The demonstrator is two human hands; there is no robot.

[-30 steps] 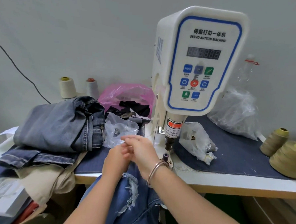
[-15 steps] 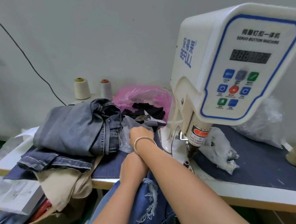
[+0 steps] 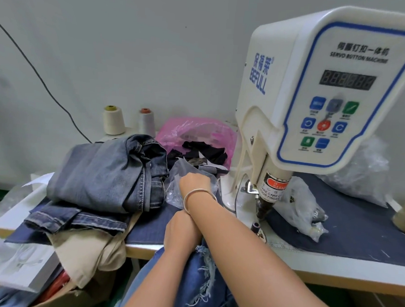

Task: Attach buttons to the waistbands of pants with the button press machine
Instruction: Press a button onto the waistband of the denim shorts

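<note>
While our ripped blue pants (image 3: 197,279) lie in our lap at the bench (image 3: 331,270) edge, our left hand (image 3: 181,229) rests on them, its grip hidden. Our right hand (image 3: 195,182) reaches into a clear bag (image 3: 174,194), fingers unseen. Beyond stands the button press machine (image 3: 317,100).

Button press machine (image 3: 312,107): standing upright on the desk, white with a blue-edged control panel, its press head hanging over the base.
Ripped blue jeans (image 3: 197,277): hanging off the desk's front edge.
Folded jeans pile (image 3: 106,174): lying left of the machine.
</note>
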